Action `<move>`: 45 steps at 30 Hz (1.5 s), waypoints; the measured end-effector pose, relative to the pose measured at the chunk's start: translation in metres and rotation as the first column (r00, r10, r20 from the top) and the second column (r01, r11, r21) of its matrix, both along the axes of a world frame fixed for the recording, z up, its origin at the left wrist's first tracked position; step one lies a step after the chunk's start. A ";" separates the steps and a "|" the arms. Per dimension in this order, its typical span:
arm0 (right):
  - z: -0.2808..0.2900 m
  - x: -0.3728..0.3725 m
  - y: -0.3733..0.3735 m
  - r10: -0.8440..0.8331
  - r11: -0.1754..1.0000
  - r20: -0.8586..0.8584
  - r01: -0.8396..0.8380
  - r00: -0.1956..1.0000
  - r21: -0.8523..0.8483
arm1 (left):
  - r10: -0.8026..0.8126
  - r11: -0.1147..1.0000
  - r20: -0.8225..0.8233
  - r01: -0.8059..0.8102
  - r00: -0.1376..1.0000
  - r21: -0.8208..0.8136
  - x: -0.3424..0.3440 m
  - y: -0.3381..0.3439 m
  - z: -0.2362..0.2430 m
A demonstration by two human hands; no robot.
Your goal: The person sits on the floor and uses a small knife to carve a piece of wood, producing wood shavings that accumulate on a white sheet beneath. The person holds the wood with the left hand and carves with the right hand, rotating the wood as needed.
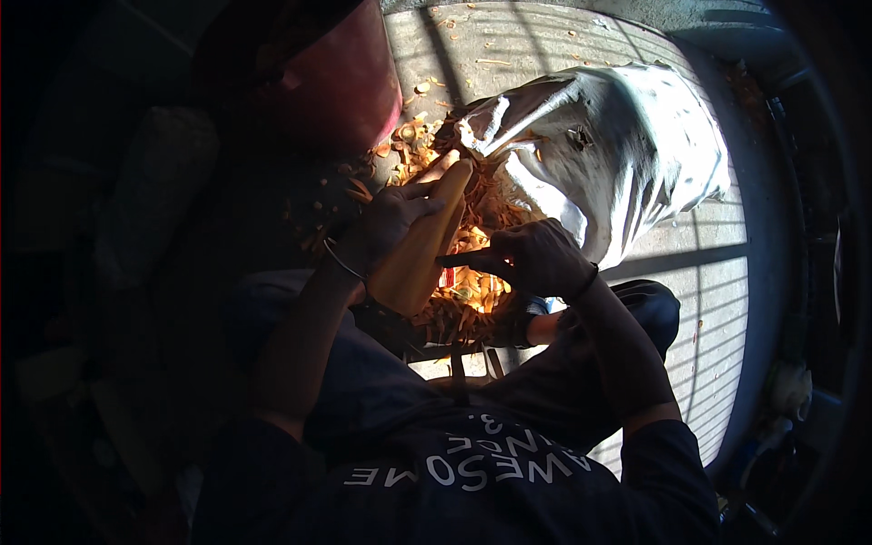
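Note:
A long, tapered piece of pale wood (420,257) slants across my lap, its narrow end pointing up and away from me. My left hand (397,218) is closed round its upper left side. My right hand (538,257) grips a dark, narrow tool that looks like a knife (460,260). The tool's tip is at the right edge of the wood; shadow hides whether it touches. Curled wood shavings (481,295) lie below and around the wood, brightly lit between my legs.
A large white sack (649,145) lies at the far right, with shavings by its mouth. A dark red container (350,86) stands at the far left. Barred sunlight falls on the concrete floor (718,336). Dim, unclear objects line both sides.

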State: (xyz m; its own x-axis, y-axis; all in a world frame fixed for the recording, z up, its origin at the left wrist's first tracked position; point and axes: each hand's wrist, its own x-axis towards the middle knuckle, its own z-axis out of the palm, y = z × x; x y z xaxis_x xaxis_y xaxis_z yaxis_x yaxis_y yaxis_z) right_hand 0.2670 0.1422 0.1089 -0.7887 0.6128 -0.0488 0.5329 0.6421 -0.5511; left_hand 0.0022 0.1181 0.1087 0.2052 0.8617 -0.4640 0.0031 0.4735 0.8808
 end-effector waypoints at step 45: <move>0.012 0.016 0.002 0.150 0.982 0.184 -0.125 0.971 -0.140 | -0.585 0.811 -0.027 0.584 0.811 -0.026 0.028 -0.004 -0.047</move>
State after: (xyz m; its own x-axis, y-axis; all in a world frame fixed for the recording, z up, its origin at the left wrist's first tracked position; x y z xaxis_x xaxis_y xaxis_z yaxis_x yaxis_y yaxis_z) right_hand 0.2825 0.1442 0.1208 -0.8331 0.4779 -0.2784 0.5484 0.6483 -0.5281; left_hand 0.0298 0.1138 0.0614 0.6523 0.5767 -0.4919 0.3122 0.3869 0.8677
